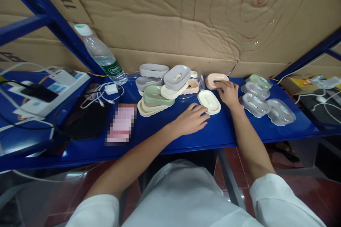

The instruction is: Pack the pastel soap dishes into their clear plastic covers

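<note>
At twelve o'clock stands a brown cardboard wall (160,14). A blue beam (62,28) slants at ten o'clock, and the blue table (220,131) stretches from nine toward three. At four o'clock lies the red tiled floor (242,173).

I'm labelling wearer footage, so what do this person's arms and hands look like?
Loose, pale whitish sleeves end near the elbows, with forearms bare below. The left hand and right hand are ungloved; no watch or bracelet shows.
</note>
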`<state>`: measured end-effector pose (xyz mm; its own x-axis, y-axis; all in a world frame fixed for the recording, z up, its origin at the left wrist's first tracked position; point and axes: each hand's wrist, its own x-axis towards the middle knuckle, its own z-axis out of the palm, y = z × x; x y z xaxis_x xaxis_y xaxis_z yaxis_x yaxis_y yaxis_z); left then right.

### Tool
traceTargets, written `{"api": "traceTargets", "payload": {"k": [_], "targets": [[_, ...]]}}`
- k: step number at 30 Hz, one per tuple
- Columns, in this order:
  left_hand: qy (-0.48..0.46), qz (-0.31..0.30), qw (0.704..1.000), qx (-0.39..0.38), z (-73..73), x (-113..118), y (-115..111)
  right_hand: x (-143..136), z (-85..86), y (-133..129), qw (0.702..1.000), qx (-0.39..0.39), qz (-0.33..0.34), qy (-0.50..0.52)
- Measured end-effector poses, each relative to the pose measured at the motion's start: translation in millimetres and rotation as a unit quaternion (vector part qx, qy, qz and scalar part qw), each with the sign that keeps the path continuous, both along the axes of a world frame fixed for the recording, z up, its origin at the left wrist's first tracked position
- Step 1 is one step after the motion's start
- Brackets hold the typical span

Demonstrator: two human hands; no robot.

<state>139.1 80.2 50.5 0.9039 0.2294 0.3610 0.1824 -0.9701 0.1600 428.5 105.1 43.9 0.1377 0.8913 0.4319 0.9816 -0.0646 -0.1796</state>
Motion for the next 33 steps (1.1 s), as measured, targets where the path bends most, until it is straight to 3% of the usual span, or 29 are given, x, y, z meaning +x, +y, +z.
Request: {"api": "traceTargets", "payload": {"k": [4, 8, 10, 14, 16, 19, 26, 30, 33], "targets": [[0.051, 0.013, 0.997, -0.052, -17.4, 3, -6, 16, 14.8, -10, 0.997, 0.033, -0.075, -0.002], [0.058, 0.034, 0.996, -0.053, -17.7, -1, -3, 51, 33.7, -60, 0.978, -0.01, -0.207, 0.002], [0.051, 0.045, 0.997, -0.039, -13.2, -3, -1, 62, 33.7, -91, 0.972, -0.045, -0.23, 0.011], [0.03, 0.044, 0.998, -0.023, -5.8, -3, 0, 57, 19.3, -137, 0.98, -0.118, -0.159, 0.006], [0.023, 0.031, 0.999, -0.023, -5.1, -2, -1, 50, 13.0, -148, 0.987, -0.108, -0.117, -0.006], [0.017, 0.014, 0.999, -0.028, -6.2, 0, -2, 48, 11.2, -151, 0.993, -0.065, -0.098, 0.022], [-0.005, -0.008, 0.999, -0.045, -6.3, 1, -4, 40, 22.7, -155, 0.974, -0.042, -0.029, 0.22], [-0.068, -0.022, 0.995, -0.073, -5.0, 4, -8, 13, 22.2, -161, 0.944, -0.059, 0.017, 0.326], [-0.171, 0.008, 0.972, -0.163, -2.5, 6, -12, -17, 25.0, -160, 0.929, -0.074, 0.11, 0.346]]}}
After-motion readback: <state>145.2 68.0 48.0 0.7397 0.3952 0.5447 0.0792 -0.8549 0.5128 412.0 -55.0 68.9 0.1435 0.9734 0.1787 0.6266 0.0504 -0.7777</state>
